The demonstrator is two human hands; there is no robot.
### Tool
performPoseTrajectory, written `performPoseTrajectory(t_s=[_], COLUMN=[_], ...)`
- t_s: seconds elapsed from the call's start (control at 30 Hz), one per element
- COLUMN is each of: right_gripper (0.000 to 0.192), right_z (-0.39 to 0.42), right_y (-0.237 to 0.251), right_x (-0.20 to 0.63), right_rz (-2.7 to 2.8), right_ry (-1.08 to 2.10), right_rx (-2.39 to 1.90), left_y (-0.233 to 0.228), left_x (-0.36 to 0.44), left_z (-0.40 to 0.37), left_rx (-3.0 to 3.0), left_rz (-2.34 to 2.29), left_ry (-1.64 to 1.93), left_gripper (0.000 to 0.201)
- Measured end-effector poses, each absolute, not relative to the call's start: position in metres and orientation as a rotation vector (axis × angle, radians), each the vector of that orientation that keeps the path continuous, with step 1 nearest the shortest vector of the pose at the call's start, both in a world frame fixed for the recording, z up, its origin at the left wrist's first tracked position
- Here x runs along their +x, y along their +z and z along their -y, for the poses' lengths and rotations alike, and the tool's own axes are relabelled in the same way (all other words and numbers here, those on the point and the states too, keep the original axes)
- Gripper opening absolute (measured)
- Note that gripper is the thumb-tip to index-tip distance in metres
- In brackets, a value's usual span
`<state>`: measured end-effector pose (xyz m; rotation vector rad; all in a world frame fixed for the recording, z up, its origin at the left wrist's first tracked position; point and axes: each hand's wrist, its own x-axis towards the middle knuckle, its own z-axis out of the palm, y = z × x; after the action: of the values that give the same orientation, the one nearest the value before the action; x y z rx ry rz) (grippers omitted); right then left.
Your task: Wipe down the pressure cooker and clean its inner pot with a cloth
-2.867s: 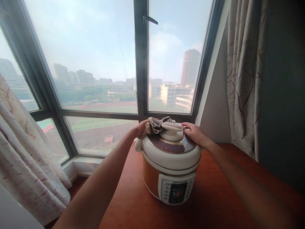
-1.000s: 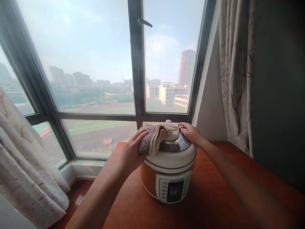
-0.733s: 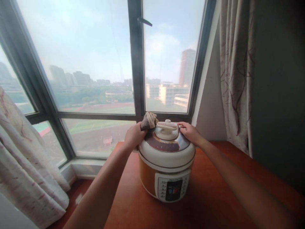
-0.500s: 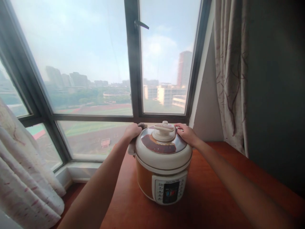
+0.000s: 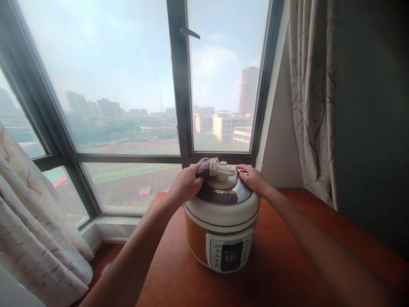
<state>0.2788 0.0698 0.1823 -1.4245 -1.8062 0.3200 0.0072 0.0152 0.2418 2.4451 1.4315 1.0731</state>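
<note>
An electric pressure cooker [image 5: 194, 238] with an orange-brown body and cream rim stands upright on the table. Its lid [image 5: 211, 196] is shiny and dark, topped by a cream handle [image 5: 226, 169]. My left hand [image 5: 189, 181] is closed on a grey cloth [image 5: 204, 167], which lies against the handle's left end. On the lid's right rear side rests my right hand [image 5: 251, 178], its fingers stretched towards the handle and holding no loose thing. The control panel [image 5: 230, 252] faces me. The undersides of both hands are hidden.
The cooker stands on a reddish-brown wooden table [image 5: 287, 238]. Large windows with a dark frame [image 5: 187, 85] rise behind it. Patterned curtains hang at the left [image 5: 38, 230] and at the right [image 5: 311, 106]. A white wall edge [image 5: 281, 162] borders the table's back right.
My left hand has moved right with the grey cloth, from the lid's left edge to the handle. My right hand stays on the lid. The view has shifted slightly.
</note>
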Motion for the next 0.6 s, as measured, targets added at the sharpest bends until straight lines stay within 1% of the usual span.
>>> performPoseTrajectory(t_s=[0.2, 0.37, 0.53, 0.6], right_gripper=[0.038, 0.038, 0.037, 0.037], right_z=[-0.071, -0.069, -0.068, -0.067], right_y=[0.182, 0.184, 0.185, 0.185], right_x=[0.28, 0.28, 0.279, 0.279], right_rz=[1.807, 1.812, 1.814, 1.807], right_ry=[0.306, 0.298, 0.291, 0.29], right_rx=[-1.405, -1.402, -1.411, -1.42], left_y=[0.212, 0.203, 0.211, 0.215], left_x=[-0.029, -0.044, -0.035, -0.029], left_z=[0.011, 0.016, -0.002, -0.017], left_rx=[2.518, 2.521, 2.558, 2.581], left_rz=[-1.027, -1.026, -1.014, -1.045], left_ry=[1.047, 0.997, 0.94, 0.924], left_gripper=[0.042, 0.045, 0.061, 0.063])
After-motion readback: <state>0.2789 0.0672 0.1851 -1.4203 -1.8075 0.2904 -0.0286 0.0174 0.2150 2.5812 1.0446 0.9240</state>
